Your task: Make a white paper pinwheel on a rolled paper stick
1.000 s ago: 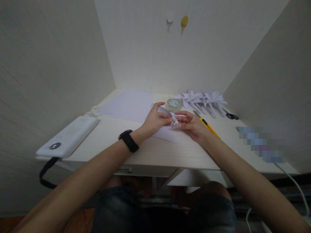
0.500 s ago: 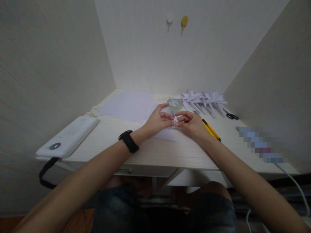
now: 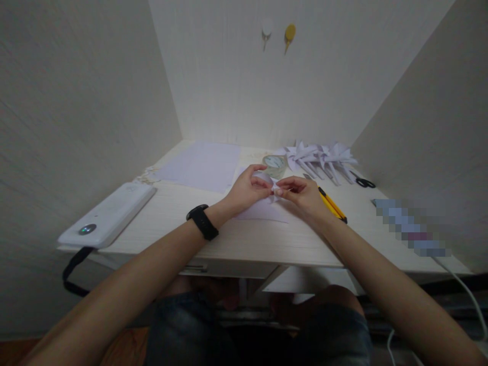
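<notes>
Both hands meet over the middle of the desk [image 3: 244, 239]. My left hand [image 3: 246, 190], with a black band on its wrist, pinches one side of a small folded white paper piece [image 3: 270, 184]. My right hand [image 3: 303, 195] pinches the other side with thumb and fingers. A flat white sheet [image 3: 263, 210] lies under the hands. The fingers hide most of the folded piece.
A yellow utility knife [image 3: 331, 203] lies just right of my right hand. Behind it are a tape roll [image 3: 275, 163], several folded paper shapes [image 3: 320, 157] and black scissors [image 3: 364, 181]. Blank sheets [image 3: 202, 165] lie at back left, a white device [image 3: 109, 213] at the left edge.
The hands drew slightly closer and turned the folded piece between the fingers. The flat sheet beneath shifted a little toward the right.
</notes>
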`<state>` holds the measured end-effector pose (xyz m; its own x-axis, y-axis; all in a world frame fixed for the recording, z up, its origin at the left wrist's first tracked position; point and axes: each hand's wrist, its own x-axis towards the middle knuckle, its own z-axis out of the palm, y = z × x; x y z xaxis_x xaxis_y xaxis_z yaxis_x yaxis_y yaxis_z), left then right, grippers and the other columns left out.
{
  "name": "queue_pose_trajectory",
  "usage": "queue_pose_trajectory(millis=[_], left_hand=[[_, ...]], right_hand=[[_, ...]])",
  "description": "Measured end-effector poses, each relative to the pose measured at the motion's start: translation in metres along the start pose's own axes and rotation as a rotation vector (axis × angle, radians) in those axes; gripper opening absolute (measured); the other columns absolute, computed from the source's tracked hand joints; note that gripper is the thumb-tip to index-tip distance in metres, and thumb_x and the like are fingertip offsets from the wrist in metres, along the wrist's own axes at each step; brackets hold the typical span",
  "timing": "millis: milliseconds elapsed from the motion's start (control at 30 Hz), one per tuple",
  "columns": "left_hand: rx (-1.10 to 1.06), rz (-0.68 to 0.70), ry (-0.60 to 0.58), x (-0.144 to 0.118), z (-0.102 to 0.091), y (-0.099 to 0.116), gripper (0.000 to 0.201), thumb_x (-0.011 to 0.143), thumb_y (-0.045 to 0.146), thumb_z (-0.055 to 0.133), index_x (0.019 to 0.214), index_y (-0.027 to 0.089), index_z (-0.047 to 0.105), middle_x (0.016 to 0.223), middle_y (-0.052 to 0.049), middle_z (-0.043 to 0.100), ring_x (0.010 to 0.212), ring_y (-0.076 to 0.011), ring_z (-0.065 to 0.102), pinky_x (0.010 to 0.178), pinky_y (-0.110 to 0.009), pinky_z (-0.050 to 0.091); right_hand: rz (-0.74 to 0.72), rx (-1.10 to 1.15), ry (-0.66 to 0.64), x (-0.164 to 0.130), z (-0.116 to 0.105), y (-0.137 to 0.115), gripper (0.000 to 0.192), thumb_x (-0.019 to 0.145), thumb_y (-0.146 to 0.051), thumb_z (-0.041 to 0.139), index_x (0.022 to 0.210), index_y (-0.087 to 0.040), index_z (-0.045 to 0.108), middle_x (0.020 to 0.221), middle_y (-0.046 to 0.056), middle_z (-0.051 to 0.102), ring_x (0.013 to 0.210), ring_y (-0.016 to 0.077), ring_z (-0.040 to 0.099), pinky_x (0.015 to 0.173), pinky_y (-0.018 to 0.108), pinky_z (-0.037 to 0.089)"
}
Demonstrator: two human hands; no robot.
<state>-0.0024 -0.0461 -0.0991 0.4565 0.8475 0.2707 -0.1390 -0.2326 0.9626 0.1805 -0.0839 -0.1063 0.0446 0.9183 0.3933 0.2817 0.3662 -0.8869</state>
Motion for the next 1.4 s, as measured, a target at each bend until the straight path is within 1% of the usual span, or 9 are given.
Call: queue_pose_trajectory(millis=[233,533,633,767,867,967,1167,1333,1400], left_hand=[[0.075,-0.025,-0.005,0.001,0.000,0.000,0.054,0.070,0.006,0.075,0.118,0.014,0.051,0.079,-0.002,0.069,0.073,-0.0138,0.067,0.072,-0.029,0.052],[0.079,-0.034,-0.030,-0.001,0.000,0.002,0.048,0.069,0.009,0.075,0.113,0.013,0.055,0.077,-0.002,0.068,0.069,-0.0132,0.066,0.070,-0.029,0.050],[0.073,-0.031,-0.049,0.000,-0.001,0.000,0.050,0.068,0.009,0.076,0.113,0.013,0.055,0.077,-0.002,0.068,0.069,-0.0130,0.066,0.070,-0.029,0.050],[0.070,-0.009,-0.077,0.000,-0.002,-0.002,0.050,0.066,0.007,0.076,0.111,0.014,0.056,0.075,0.000,0.068,0.069,-0.0137,0.066,0.071,-0.030,0.050],[0.062,-0.020,-0.113,0.000,-0.001,-0.002,0.050,0.065,0.008,0.077,0.110,0.014,0.056,0.073,0.000,0.069,0.067,-0.0141,0.067,0.070,-0.029,0.049],[0.030,-0.044,-0.139,0.000,-0.001,0.000,0.050,0.065,0.007,0.078,0.109,0.014,0.054,0.073,-0.001,0.070,0.065,-0.0135,0.066,0.068,-0.028,0.049],[0.033,-0.035,-0.092,0.001,0.000,0.003,0.042,0.065,0.004,0.076,0.100,0.014,0.055,0.072,0.000,0.069,0.066,-0.0124,0.066,0.068,-0.027,0.049],[0.050,-0.047,-0.056,0.002,-0.002,0.004,0.041,0.063,0.001,0.074,0.098,0.014,0.056,0.071,0.000,0.069,0.066,-0.0139,0.067,0.069,-0.029,0.050],[0.054,-0.048,-0.056,0.002,-0.003,0.004,0.041,0.063,0.001,0.074,0.097,0.014,0.056,0.070,0.000,0.069,0.066,-0.0143,0.067,0.068,-0.029,0.050]], right_hand=[[0.006,-0.089,0.027,0.003,-0.002,0.006,0.032,0.057,-0.044,0.086,0.075,-0.019,0.075,0.069,0.005,0.072,0.058,0.0163,0.055,0.059,0.033,0.042],[0.029,-0.080,-0.036,0.002,-0.005,0.006,0.033,0.053,-0.038,0.089,0.075,-0.019,0.073,0.068,0.002,0.067,0.058,0.0143,0.051,0.057,0.030,0.040],[0.046,-0.003,-0.100,0.002,-0.005,0.004,0.037,0.051,-0.036,0.090,0.079,-0.019,0.072,0.068,0.000,0.063,0.059,0.0134,0.051,0.058,0.029,0.040],[0.028,0.057,-0.261,0.004,-0.009,-0.002,0.051,0.053,-0.037,0.090,0.097,-0.021,0.070,0.069,-0.003,0.057,0.061,0.0126,0.050,0.057,0.027,0.040],[-0.029,-0.141,-0.377,0.010,-0.016,-0.012,0.046,0.059,-0.041,0.086,0.096,-0.019,0.071,0.062,-0.006,0.048,0.056,0.0106,0.042,0.053,0.026,0.031],[-0.087,-0.370,-0.459,0.018,-0.022,-0.023,0.038,0.063,-0.045,0.083,0.088,-0.018,0.072,0.061,-0.006,0.046,0.055,0.0099,0.039,0.054,0.026,0.027],[-0.165,-0.635,-0.473,0.027,-0.020,-0.034,0.038,0.061,-0.046,0.085,0.084,-0.019,0.070,0.071,-0.001,0.057,0.063,0.0140,0.049,0.060,0.027,0.033],[-0.380,-0.732,-0.479,0.030,-0.017,-0.040,0.039,0.061,-0.047,0.086,0.084,-0.021,0.069,0.089,0.006,0.063,0.084,0.0221,0.056,0.074,0.032,0.040],[-0.411,-0.758,-0.504,0.032,-0.016,-0.044,0.036,0.063,-0.047,0.084,0.083,-0.020,0.069,0.091,0.007,0.063,0.087,0.0236,0.056,0.076,0.033,0.039]])
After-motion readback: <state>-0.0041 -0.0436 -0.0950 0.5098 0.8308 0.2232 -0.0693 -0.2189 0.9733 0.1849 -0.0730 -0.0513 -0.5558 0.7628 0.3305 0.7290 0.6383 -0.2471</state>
